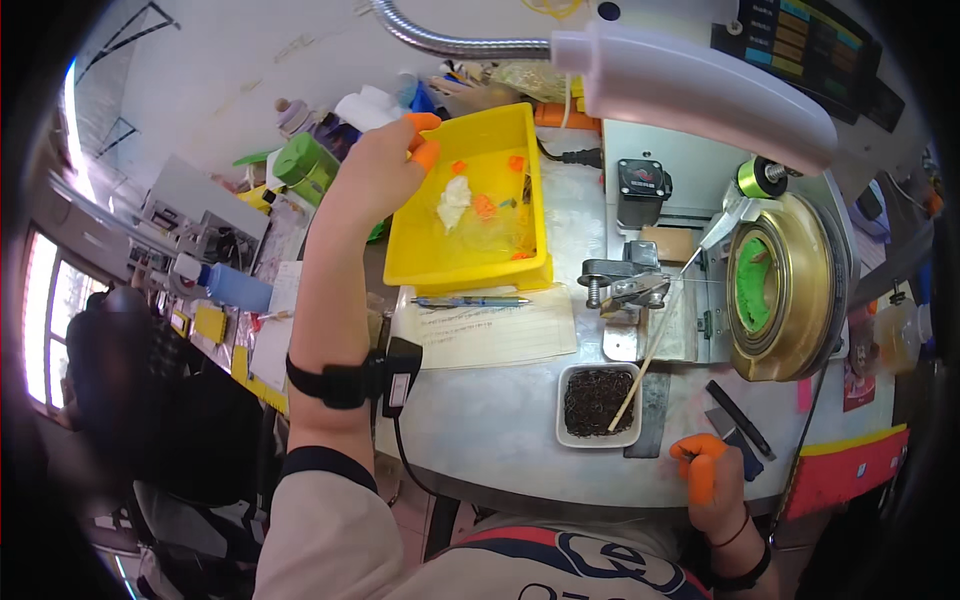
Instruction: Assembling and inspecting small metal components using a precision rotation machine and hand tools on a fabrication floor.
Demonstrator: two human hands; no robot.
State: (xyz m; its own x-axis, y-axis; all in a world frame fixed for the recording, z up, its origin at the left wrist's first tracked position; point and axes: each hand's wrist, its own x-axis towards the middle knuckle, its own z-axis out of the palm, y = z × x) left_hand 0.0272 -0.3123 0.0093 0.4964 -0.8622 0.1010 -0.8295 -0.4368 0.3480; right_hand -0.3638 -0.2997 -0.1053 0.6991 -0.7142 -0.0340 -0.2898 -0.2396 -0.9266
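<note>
My left hand point(388, 165), with orange finger cots on its thumb and a finger, reaches to the far left rim of a yellow tray point(415, 268). Its covered tips are apart, with nothing visible between them. Inside the tray lie a crumpled white tissue point(454, 203) and several orange scraps point(485, 206). Close to the table's front edge, my right hand point(718, 490) is closed in a pinch, also in orange finger cots. A small dark bit shows at its fingertips, too small to name. Just left of it stands a white dish point(562, 425) full of thin dark pieces, with a wooden stick point(645, 372) leaning in it.
A machine with a large golden wheel point(800, 290) and a metal clamp point(635, 285) occupies the right side. A white lamp point(700, 90) hangs above. Pens point(470, 301) rest on a written sheet point(500, 335). A black-handled tool point(740, 418) lies beyond my right hand.
</note>
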